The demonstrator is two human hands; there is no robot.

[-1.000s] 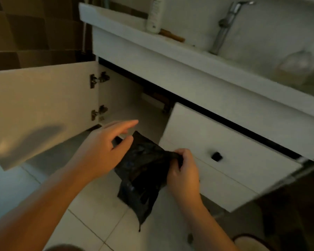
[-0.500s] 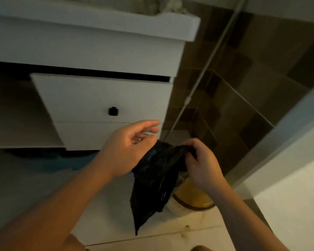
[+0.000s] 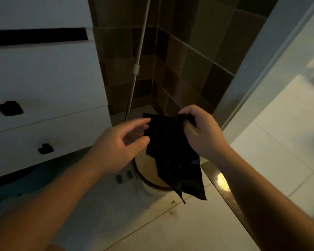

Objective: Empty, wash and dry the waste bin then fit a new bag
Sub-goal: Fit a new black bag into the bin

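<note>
Right hand (image 3: 200, 131) pinches the top edge of a folded black bag (image 3: 172, 154); that grip is narrow, thumb against fingers.

The left hand (image 3: 123, 142) sits just beside the bag's other edge, fingers loose and spread, touching the film at most. The bag hangs limp below the grip, over the bin (image 3: 150, 178) on the floor. It looks light, soft and slippery, so I'd rub the top edge apart to open it. A drawer (image 3: 49, 91) lies left.
</note>
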